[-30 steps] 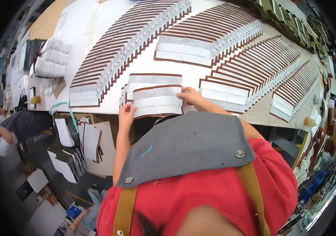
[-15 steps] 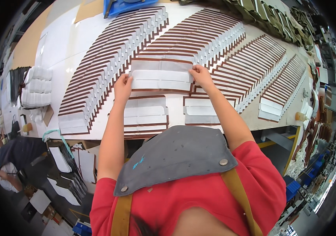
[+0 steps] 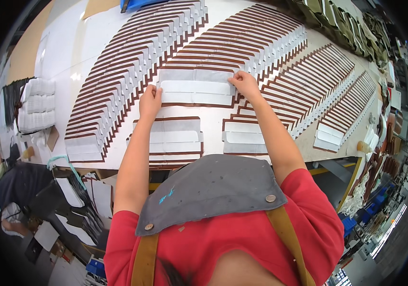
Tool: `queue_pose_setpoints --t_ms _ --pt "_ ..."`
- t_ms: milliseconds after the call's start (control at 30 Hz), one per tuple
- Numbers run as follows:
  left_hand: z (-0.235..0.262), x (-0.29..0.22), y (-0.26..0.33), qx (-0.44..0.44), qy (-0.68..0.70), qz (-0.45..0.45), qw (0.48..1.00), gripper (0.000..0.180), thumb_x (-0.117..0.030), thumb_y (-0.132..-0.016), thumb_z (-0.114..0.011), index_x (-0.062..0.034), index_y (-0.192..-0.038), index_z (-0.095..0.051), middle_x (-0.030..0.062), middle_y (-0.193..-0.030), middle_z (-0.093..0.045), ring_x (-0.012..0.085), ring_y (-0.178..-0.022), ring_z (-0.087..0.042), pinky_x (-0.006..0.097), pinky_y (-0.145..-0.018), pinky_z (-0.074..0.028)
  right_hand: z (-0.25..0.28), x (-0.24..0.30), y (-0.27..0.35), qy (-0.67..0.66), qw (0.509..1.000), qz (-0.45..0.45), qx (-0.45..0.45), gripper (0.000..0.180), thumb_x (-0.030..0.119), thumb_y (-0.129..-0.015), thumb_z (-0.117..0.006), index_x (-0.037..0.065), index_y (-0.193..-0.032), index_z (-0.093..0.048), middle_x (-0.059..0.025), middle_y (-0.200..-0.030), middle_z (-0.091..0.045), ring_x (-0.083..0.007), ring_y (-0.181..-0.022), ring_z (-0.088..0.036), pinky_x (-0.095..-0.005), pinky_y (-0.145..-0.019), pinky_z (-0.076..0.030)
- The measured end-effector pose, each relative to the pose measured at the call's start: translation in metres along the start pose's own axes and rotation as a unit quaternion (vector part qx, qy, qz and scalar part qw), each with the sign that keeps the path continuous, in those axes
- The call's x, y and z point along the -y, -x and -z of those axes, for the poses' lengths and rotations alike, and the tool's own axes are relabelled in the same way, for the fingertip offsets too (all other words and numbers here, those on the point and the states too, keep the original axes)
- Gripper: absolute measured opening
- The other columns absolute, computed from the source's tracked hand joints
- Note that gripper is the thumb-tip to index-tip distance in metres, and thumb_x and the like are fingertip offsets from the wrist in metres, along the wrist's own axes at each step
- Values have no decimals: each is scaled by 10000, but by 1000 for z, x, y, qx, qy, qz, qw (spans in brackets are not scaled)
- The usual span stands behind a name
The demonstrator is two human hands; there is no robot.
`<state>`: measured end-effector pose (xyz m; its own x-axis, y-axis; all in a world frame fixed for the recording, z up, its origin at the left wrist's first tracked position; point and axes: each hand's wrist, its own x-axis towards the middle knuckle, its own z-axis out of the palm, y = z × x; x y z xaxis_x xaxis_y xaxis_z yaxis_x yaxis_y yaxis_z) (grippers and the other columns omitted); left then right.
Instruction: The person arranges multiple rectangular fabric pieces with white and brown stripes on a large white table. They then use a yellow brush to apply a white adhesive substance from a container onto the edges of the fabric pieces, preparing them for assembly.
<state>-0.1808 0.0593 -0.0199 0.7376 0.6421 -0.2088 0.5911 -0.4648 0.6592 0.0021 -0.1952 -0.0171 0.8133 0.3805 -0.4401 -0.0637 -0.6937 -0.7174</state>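
A white-and-grey rectangular panel with brown edging [image 3: 197, 93] lies at the near end of the middle overlapping row of like panels [image 3: 242, 40]. At its left edge is my left hand [image 3: 150, 102], fingers pinched together. My right hand [image 3: 245, 86] pinches its upper right corner. Just nearer to me rest two smaller groups of brown-edged panels, a left group [image 3: 175, 136] and a right group [image 3: 244, 131].
A long overlapping row of panels [image 3: 113, 90] fans out on the left; two shorter rows lie on the right. White bundled pieces [image 3: 37, 106] sit at the table's left side. Olive-green fabric [image 3: 340, 26] is heaped at the far right, and a blue tray [image 3: 142, 4] at the far edge.
The panel has been lowered onto the near end of the middle row, and its upper edging no longer stands out. Both hands stay at its sides. The view has shifted slightly.
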Motion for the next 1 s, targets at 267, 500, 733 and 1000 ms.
queue_pose_setpoints --t_ms 267,500,733,1000 --pt "0 0 -1 9 -46 0 999 232 -265 -816 -546 -34 -812 -523 122 -678 -585 294 -643 -567 380 -581 -429 -1 -6 -6 20 1000 -10 8 260 274 -709 -669 36 -689 -568 -66 -625 -576 -174 -587 -550 -303 -573 -444" --pt "-4 8 -5 -19 -52 -5 998 289 -284 -793 -584 -22 -907 -537 120 -786 -577 236 -677 -573 344 -635 -446 1 8 -3 59 997 -22 38 253 292 -734 -646 60 -701 -552 -56 -610 -586 -154 -520 -576 -288 -529 -458" --pt "32 20 41 -87 34 -51 994 316 -214 -800 -579 -19 -1037 -502 156 -1009 -494 280 -860 -529 372 -763 -435 16 5 -11 118 993 13 26 326 351 -737 -595 28 -783 -576 -132 -709 -627 -232 -639 -614 -344 -629 -477" --pt "62 133 167 -236 -105 63 964 376 -191 -762 -581 -5 -1073 -482 218 -1092 -423 371 -1041 -393 443 -912 -313 -37 22 97 14 966 44 253 240 208 -838 -514 -1 -950 -551 -76 -785 -600 -139 -681 -581 -271 -609 -482"
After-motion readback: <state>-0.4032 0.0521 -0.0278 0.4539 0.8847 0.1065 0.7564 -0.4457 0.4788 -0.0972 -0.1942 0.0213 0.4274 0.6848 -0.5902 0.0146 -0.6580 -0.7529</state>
